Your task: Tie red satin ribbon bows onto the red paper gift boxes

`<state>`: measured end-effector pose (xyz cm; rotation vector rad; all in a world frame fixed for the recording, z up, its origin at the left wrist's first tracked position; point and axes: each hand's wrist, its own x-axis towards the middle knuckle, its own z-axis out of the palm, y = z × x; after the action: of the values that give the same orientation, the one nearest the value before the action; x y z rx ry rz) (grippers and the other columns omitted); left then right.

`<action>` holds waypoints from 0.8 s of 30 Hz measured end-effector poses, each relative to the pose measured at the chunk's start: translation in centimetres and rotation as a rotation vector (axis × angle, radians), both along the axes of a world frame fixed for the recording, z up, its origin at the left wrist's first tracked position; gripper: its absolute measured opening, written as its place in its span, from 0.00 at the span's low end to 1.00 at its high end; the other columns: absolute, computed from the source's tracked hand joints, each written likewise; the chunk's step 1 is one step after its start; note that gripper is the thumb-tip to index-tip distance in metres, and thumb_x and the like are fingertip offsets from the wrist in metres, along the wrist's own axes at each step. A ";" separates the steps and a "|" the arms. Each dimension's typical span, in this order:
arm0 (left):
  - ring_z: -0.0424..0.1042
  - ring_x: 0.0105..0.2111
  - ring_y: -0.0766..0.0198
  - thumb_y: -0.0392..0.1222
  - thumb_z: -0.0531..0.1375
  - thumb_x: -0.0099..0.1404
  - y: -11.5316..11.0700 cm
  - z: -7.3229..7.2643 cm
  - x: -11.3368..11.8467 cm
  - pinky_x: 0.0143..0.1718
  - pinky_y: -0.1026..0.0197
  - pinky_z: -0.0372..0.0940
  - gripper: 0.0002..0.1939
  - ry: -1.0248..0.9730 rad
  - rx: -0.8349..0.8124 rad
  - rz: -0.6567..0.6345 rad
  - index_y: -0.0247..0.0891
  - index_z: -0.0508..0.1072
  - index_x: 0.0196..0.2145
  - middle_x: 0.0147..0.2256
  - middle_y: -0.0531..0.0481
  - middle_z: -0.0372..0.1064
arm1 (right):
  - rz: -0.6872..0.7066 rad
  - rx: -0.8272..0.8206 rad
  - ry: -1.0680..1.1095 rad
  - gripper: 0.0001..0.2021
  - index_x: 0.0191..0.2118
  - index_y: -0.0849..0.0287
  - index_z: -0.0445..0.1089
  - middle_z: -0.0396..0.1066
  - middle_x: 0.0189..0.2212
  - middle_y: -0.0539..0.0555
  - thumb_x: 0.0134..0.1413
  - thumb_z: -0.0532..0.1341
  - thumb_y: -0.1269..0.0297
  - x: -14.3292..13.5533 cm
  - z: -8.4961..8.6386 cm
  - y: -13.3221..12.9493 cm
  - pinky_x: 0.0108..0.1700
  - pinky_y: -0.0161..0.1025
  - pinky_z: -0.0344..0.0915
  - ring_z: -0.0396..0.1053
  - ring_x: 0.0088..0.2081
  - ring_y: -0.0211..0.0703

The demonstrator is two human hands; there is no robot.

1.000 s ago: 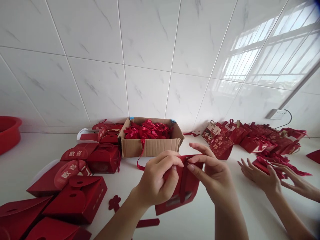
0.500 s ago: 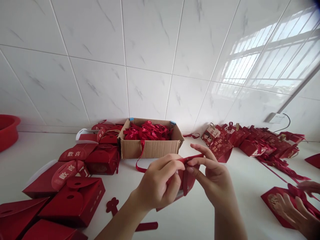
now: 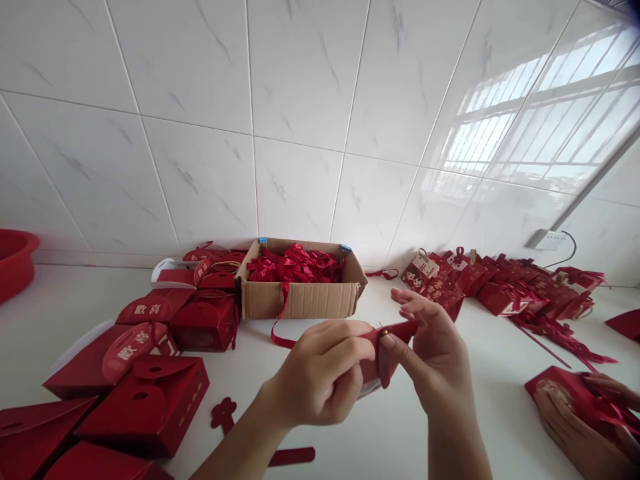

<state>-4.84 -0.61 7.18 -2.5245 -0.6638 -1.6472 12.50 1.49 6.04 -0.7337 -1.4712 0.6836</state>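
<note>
Both hands are raised over the white table, around a red box (image 3: 371,373) with a strap and a small gold stud at its top edge. My left hand (image 3: 323,373) has its fingers curled round the box's left side. My right hand (image 3: 434,347) presses its thumb beside the stud and holds the right side of the top edge, its other fingers raised. Below my left forearm lies a red flower-ended strip (image 3: 224,413), partly hidden by the arm.
Behind stands a cardboard box (image 3: 300,300) of red ribbons. Red gift boxes (image 3: 145,400) fill the left, with a red basin (image 3: 15,267) beyond. Decorated boxes (image 3: 500,287) line the back right. Another person's hands (image 3: 575,427) hold a ribboned box (image 3: 555,387).
My right index finger has lifted off the top edge, and the gold stud now shows. The held box has shifted slightly right. The other person's hands have moved on their box.
</note>
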 end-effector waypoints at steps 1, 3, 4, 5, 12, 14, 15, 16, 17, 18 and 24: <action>0.71 0.31 0.65 0.26 0.48 0.59 0.0 -0.1 0.0 0.33 0.64 0.68 0.13 0.001 0.006 -0.024 0.40 0.65 0.35 0.35 0.46 0.72 | 0.040 -0.041 0.014 0.14 0.41 0.52 0.70 0.71 0.46 0.56 0.46 0.68 0.64 -0.1 0.1 -0.1 0.46 0.45 0.67 0.67 0.50 0.52; 0.71 0.34 0.64 0.26 0.49 0.59 0.0 -0.3 0.0 0.35 0.63 0.68 0.14 -0.018 -0.027 -0.055 0.41 0.63 0.39 0.36 0.46 0.71 | 0.113 -0.133 0.042 0.11 0.39 0.54 0.69 0.72 0.38 0.55 0.48 0.67 0.62 -0.3 0.3 -0.3 0.37 0.40 0.68 0.70 0.39 0.46; 0.71 0.35 0.63 0.26 0.49 0.59 0.0 -0.5 0.1 0.37 0.61 0.68 0.15 -0.048 -0.069 -0.053 0.41 0.62 0.41 0.37 0.46 0.70 | 0.123 -0.167 0.066 0.09 0.35 0.55 0.68 0.72 0.33 0.53 0.49 0.66 0.61 -0.5 0.4 -0.4 0.33 0.37 0.67 0.70 0.34 0.43; 0.70 0.37 0.62 0.27 0.50 0.59 0.0 -0.7 0.3 0.38 0.59 0.68 0.17 -0.083 -0.121 -0.037 0.41 0.60 0.44 0.39 0.44 0.68 | 0.113 -0.188 0.100 0.08 0.32 0.55 0.67 0.70 0.30 0.52 0.48 0.66 0.61 -0.6 0.5 -0.5 0.29 0.35 0.66 0.68 0.31 0.41; 0.68 0.39 0.54 0.45 0.67 0.51 0.6 -2.1 2.4 0.38 0.50 0.68 0.42 -0.257 -0.369 0.320 0.43 0.46 0.56 0.43 0.43 0.60 | -0.056 -0.176 0.137 0.10 0.29 0.56 0.66 0.66 0.28 0.50 0.47 0.68 0.61 -1.7 0.3 -0.8 0.27 0.33 0.63 0.64 0.29 0.38; 0.69 0.35 0.58 0.45 0.66 0.55 0.8 -2.2 2.5 0.35 0.53 0.67 0.39 -0.256 -0.403 0.355 0.44 0.47 0.56 0.39 0.46 0.62 | -0.058 -0.139 0.128 0.09 0.28 0.57 0.66 0.67 0.28 0.50 0.47 0.67 0.62 -1.9 0.2 -0.9 0.28 0.34 0.64 0.65 0.29 0.39; 0.69 0.35 0.59 0.44 0.64 0.57 0.8 -2.2 2.4 0.35 0.54 0.67 0.35 -0.239 -0.403 0.344 0.44 0.49 0.56 0.38 0.47 0.63 | -0.048 -0.110 0.129 0.08 0.28 0.57 0.66 0.67 0.28 0.50 0.47 0.67 0.63 -1.9 0.2 -0.8 0.28 0.34 0.64 0.65 0.29 0.39; 0.69 0.35 0.59 0.43 0.63 0.58 0.7 -2.0 2.2 0.36 0.55 0.66 0.32 -0.215 -0.395 0.322 0.44 0.50 0.55 0.38 0.48 0.63 | -0.032 -0.077 0.131 0.08 0.29 0.56 0.66 0.67 0.29 0.50 0.48 0.66 0.64 -1.8 0.3 -0.8 0.29 0.34 0.63 0.65 0.29 0.38; 0.69 0.36 0.59 0.42 0.62 0.59 0.5 -1.7 1.9 0.37 0.55 0.66 0.29 -0.185 -0.387 0.294 0.44 0.52 0.54 0.38 0.48 0.64 | -0.008 -0.043 0.130 0.07 0.29 0.56 0.66 0.67 0.29 0.50 0.49 0.66 0.66 -1.6 0.3 -0.8 0.29 0.34 0.63 0.65 0.29 0.38; 0.69 0.36 0.59 0.40 0.61 0.60 0.1 -1.4 1.5 0.39 0.55 0.66 0.27 -0.155 -0.391 0.264 0.45 0.53 0.53 0.38 0.48 0.65 | 0.021 -0.010 0.122 0.07 0.30 0.56 0.65 0.67 0.29 0.50 0.50 0.65 0.67 -1.2 0.3 -0.7 0.29 0.34 0.63 0.64 0.29 0.38; 0.66 0.32 0.64 0.47 0.53 0.66 -2.0 1.4 -0.7 0.36 0.61 0.62 0.09 -0.078 -0.749 -0.096 0.41 0.66 0.38 0.31 0.52 0.65 | 0.275 0.255 -0.046 0.10 0.34 0.55 0.66 0.67 0.28 0.51 0.49 0.64 0.77 1.0 0.3 -0.8 0.32 0.39 0.65 0.66 0.32 0.41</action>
<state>-5.55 -2.65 8.54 -3.0030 -1.4132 -1.7778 13.52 0.72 6.35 -0.3558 -1.6825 0.6726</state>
